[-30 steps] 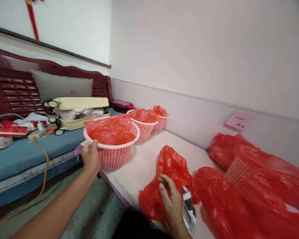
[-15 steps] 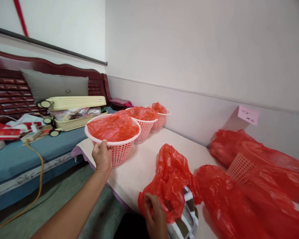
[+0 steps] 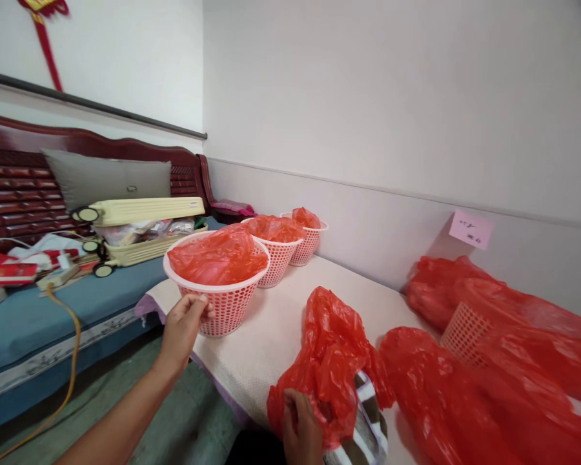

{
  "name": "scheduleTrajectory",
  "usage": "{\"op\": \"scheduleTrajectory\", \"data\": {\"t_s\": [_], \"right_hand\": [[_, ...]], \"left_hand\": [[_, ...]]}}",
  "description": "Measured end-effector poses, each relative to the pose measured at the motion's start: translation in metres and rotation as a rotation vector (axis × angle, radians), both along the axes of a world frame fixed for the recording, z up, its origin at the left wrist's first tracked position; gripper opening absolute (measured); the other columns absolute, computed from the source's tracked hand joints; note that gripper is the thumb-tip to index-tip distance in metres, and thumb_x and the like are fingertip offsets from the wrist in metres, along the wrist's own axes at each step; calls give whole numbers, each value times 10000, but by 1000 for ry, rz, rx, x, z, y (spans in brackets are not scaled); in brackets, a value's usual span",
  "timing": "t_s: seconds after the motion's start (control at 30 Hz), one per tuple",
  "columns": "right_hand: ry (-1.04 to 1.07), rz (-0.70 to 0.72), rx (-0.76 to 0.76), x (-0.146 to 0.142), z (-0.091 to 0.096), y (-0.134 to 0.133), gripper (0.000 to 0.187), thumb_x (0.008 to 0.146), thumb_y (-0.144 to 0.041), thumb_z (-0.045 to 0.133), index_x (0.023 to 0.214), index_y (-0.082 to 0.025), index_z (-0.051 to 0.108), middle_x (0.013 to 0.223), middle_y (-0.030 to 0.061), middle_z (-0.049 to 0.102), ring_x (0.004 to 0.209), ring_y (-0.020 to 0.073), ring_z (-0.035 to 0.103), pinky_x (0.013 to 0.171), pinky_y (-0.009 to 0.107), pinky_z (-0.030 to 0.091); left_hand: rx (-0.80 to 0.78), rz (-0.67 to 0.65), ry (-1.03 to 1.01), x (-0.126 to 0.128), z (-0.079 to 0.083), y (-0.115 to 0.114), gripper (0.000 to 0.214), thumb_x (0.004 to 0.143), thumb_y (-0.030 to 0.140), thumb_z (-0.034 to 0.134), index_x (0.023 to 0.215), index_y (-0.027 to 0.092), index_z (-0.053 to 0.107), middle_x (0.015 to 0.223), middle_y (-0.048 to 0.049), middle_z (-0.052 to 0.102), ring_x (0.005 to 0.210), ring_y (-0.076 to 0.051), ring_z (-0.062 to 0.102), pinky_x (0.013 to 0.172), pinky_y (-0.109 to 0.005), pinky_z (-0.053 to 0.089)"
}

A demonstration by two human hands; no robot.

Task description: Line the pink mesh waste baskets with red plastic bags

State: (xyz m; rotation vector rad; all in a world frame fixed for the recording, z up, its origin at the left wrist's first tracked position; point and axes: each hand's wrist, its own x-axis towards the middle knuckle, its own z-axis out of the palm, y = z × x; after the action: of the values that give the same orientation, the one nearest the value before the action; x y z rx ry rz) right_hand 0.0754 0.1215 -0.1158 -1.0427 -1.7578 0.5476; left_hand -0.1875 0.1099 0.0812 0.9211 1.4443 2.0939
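Observation:
My left hand [image 3: 184,326] rests with loose fingertips against the lower wall of a pink mesh basket [image 3: 227,310], below its rim. The basket stands at the table's near left corner and is lined with a red plastic bag [image 3: 217,258]. My right hand [image 3: 303,429] is closed on the bottom of a crumpled red plastic bag [image 3: 332,352] at the table's front edge. A brown-and-white striped cloth [image 3: 365,423] shows under that bag, beside my hand.
Two more lined pink baskets [image 3: 277,258] [image 3: 308,244] stand behind the first. Loose red bags [image 3: 465,394] cover a tipped basket [image 3: 465,329] at right. The table [image 3: 281,310] has a white cloth. A pink note [image 3: 470,229] hangs on the wall. A bench [image 3: 29,323] with an open suitcase [image 3: 140,223] and a yellow cable [image 3: 72,336] lies at left.
My left hand set the basket down by the other two and slid from gripping its rim to touching its side. My right hand moved down and closed on the bag's bottom.

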Motion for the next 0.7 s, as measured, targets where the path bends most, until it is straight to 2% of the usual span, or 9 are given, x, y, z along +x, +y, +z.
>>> {"op": "scheduleTrajectory", "data": {"t_s": [0.1, 0.17, 0.27, 0.37, 0.4, 0.47, 0.53, 0.6, 0.7], "right_hand": [[24, -1, -89, 0, 4, 1, 239, 947, -309, 474, 988, -198, 682, 907, 82, 722, 844, 222, 698, 779, 326, 556], [1, 44, -137, 0, 7, 0, 227, 925, -282, 484, 977, -201, 691, 914, 83, 726, 854, 227, 701, 785, 329, 553], [2, 58, -192, -2, 9, -2, 234, 907, -266, 471, 949, -202, 692, 904, 82, 727, 850, 232, 697, 785, 335, 545], [54, 6, -198, -7, 6, -3, 256, 913, -291, 441, 900, -198, 680, 865, 76, 714, 822, 232, 679, 792, 351, 521], [72, -12, -194, -9, 4, -4, 264, 916, -307, 437, 881, -197, 674, 845, 73, 707, 806, 231, 671, 785, 352, 515], [95, -19, -194, -11, 0, -4, 279, 919, -344, 437, 850, -194, 662, 803, 66, 690, 768, 229, 657, 757, 347, 505], [106, -6, -209, -13, -2, -4, 301, 921, -381, 440, 823, -192, 653, 776, 62, 678, 733, 225, 646, 715, 335, 498], [121, 4, -220, -14, -2, -3, 337, 927, -427, 446, 802, -191, 651, 755, 60, 673, 707, 224, 637, 688, 329, 491], [144, 6, -235, -16, 0, -3, 385, 920, -496, 466, 793, -190, 661, 738, 61, 673, 687, 225, 629, 669, 326, 487]], "left_hand": [[10, 30, 257, 2, 26, -8, 276, 786, 453, 662, 690, 198, 615, 656, -10, 623, 624, -158, 564, 633, -292, 452], [42, 47, 427, 2, 50, 2, 229, 802, 440, 640, 753, 217, 624, 718, -11, 641, 694, -171, 579, 693, -299, 457], [59, 31, 663, -3, 85, 36, 201, 808, 410, 613, 873, 223, 643, 920, -46, 682, 892, -215, 622, 863, -345, 462], [8, -19, 863, -10, 103, 75, 330, 790, 414, 619, 1057, 222, 646, 1162, -87, 661, 1136, -267, 573, 1024, -392, 386], [-29, -46, 916, -12, 104, 85, 392, 768, 440, 645, 1095, 224, 645, 1211, -100, 652, 1183, -286, 554, 1045, -402, 369], [-139, -109, 995, -16, 98, 97, 447, 715, 512, 696, 1053, 221, 673, 1137, -126, 690, 1113, -327, 600, 988, -422, 406], [-269, -177, 1045, -18, 85, 98, 400, 671, 576, 722, 861, 224, 701, 863, -120, 721, 847, -327, 661, 816, -411, 463], [-374, -242, 1073, -18, 71, 94, 379, 653, 614, 722, 660, 241, 660, 620, -78, 656, 593, -278, 611, 653, -369, 443], [-454, -304, 1070, -20, 55, 88, 443, 615, 648, 731, 489, 256, 567, 483, -44, 582, 428, -223, 519, 532, -328, 383]]}}
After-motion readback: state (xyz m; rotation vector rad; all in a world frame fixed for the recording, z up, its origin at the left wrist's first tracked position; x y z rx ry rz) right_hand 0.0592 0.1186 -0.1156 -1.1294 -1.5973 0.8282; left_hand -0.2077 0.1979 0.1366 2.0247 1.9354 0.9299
